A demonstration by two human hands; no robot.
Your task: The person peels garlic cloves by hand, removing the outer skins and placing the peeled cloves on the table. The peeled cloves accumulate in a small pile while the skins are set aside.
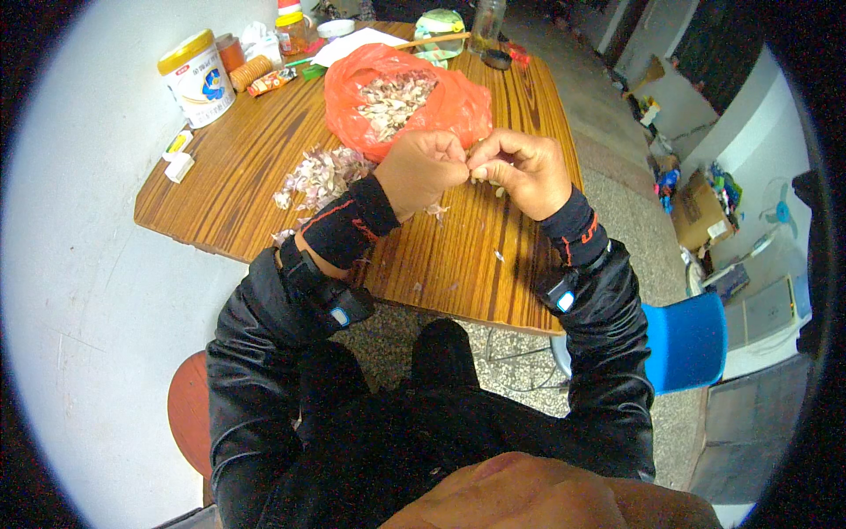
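Note:
My left hand (423,168) and my right hand (522,168) meet fingertip to fingertip over the wooden table (456,264), just in front of a red plastic bag (462,99). Both pinch something small between them, mostly hidden by the fingers; it may be a garlic clove. Inside the open bag lie many pale pieces (393,102) that look like garlic cloves or skins. A loose heap of papery purplish-white garlic skins (324,175) sits left of the bag, partly behind my left wrist. Small pale pieces show under my right hand.
A white can with a gold lid (198,86), a stack of round biscuits (251,71), a yellow-lidded jar (291,33) and a white sheet (357,46) stand or lie at the back left. A glass jar (488,26) and black lid (496,59) are at the back right. A blue chair (687,344) stands right.

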